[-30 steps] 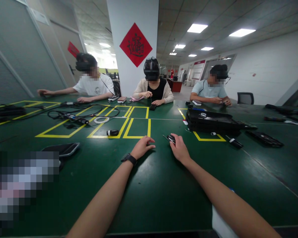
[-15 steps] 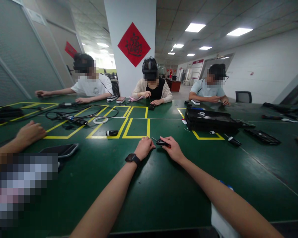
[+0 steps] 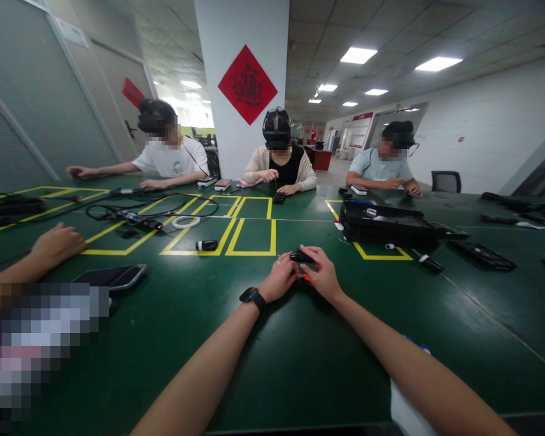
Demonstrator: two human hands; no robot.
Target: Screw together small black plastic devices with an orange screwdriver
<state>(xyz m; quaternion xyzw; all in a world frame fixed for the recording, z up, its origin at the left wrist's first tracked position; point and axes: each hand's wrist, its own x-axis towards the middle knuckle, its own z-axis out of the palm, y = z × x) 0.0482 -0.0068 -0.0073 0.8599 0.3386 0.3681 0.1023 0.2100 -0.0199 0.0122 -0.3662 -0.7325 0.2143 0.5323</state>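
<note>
Near the middle of the table, a dark, stubby black-handled screwdriver (image 3: 301,257) is held between my two hands. My right hand (image 3: 321,274) is closed round it, thumb and fingers pinching from the right. Curled against its left end are the fingers of my left hand (image 3: 279,278), whose wrist wears a black watch (image 3: 253,297). A small orange piece (image 3: 307,279) shows under my right fingers; what it belongs to is hidden. The screwdriver's shaft cannot be seen from here.
A black tray (image 3: 386,224) stands right of centre, with another black-handled tool (image 3: 429,261) beside it. A black cylinder with a white band (image 3: 206,245), cables (image 3: 138,219) and a phone (image 3: 111,277) lie to the left. Co-workers sit opposite; another person's hand (image 3: 59,247) rests at left.
My hands have come closer together, and the screwdriver has turned and risen slightly between them. Its metal shaft, visible before, is now hidden. An orange piece has come into sight.
</note>
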